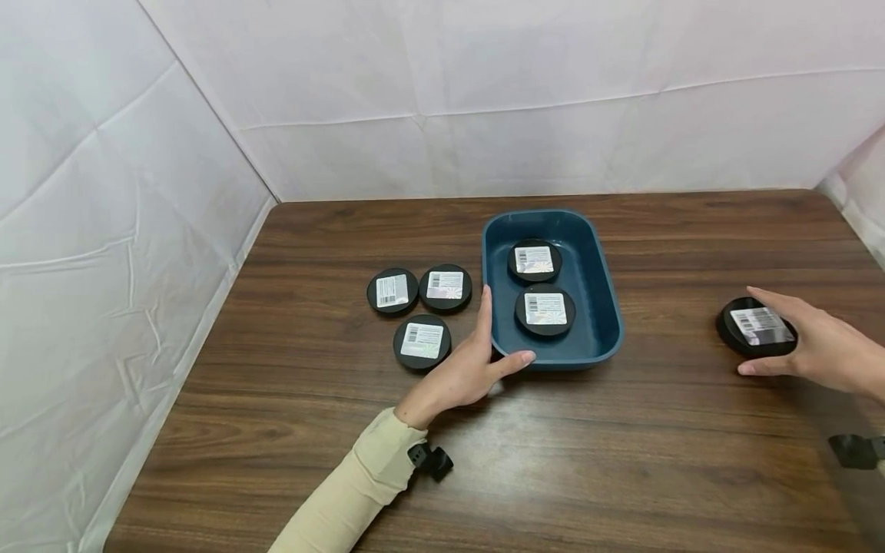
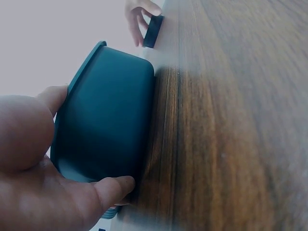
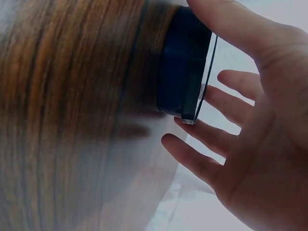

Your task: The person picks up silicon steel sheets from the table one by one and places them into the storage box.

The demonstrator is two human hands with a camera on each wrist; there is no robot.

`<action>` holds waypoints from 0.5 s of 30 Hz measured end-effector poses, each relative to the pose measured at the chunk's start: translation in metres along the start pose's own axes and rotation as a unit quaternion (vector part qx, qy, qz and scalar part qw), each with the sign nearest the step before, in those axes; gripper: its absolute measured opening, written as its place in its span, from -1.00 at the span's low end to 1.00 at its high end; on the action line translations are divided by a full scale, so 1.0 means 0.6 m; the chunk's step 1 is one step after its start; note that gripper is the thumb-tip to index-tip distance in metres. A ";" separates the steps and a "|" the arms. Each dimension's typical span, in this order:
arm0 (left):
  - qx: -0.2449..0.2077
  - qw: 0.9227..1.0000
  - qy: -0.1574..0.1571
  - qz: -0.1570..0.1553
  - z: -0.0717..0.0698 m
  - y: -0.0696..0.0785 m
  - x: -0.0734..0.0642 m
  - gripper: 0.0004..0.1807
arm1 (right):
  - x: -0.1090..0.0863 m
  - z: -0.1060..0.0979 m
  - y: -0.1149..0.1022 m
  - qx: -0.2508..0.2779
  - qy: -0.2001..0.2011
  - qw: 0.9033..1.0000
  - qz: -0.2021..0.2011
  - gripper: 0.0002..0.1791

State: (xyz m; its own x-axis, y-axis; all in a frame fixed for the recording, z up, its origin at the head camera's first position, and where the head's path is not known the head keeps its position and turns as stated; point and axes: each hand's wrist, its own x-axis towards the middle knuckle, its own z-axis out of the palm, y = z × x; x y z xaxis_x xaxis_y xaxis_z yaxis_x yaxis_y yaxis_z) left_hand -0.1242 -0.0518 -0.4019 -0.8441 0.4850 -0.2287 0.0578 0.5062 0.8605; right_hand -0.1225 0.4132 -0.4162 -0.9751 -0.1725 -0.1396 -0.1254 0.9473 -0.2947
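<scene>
My left hand rests against the near left corner of a blue plastic tray. Its thumb lies along the near rim, and its straight fingers touch the left side. In the left wrist view, the tray's outer wall stands between thumb and fingers. Inside the tray lie two flat round black containers with white barcode labels, a farther one and a nearer one. Far to the right, my right hand grips a similar black container by its sides, thumb nearest me, label up.
Left of the tray, three more black containers lie label up on the brown wooden table. White cloth hangs behind the table and along its left side.
</scene>
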 end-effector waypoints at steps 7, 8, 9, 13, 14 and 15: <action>0.001 1.000 -0.007 0.011 0.005 -0.001 0.003 0.16 | 0.004 0.001 0.006 -0.024 -0.002 1.000 -0.001 0.47; 0.001 1.000 -0.009 0.011 0.006 -0.001 0.003 0.16 | 0.003 0.001 0.006 -0.026 -0.006 1.000 0.002 0.48; 0.001 1.000 -0.010 0.012 0.007 -0.001 0.003 0.16 | 0.003 0.001 0.008 -0.026 -0.010 1.000 0.005 0.49; 0.002 1.000 -0.013 0.018 0.007 -0.002 0.003 0.16 | 0.001 0.003 0.012 -0.015 -0.013 1.000 0.009 0.50; 0.002 1.000 -0.012 0.020 0.007 -0.002 0.003 0.16 | 0.001 0.004 0.013 -0.015 -0.008 1.000 0.009 0.50; 0.002 1.000 -0.011 0.023 0.006 -0.002 0.003 0.16 | 0.002 0.004 0.014 -0.014 -0.004 1.000 0.008 0.50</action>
State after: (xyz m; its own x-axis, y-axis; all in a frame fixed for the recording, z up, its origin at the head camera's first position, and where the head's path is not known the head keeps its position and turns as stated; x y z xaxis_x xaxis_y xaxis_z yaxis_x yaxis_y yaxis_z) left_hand -0.1240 -0.0488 -0.4052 -0.8289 0.5227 -0.1994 0.0975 0.4859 0.8685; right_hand -0.1243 0.4205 -0.4210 -0.9755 -0.1590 -0.1518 -0.1148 0.9573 -0.2655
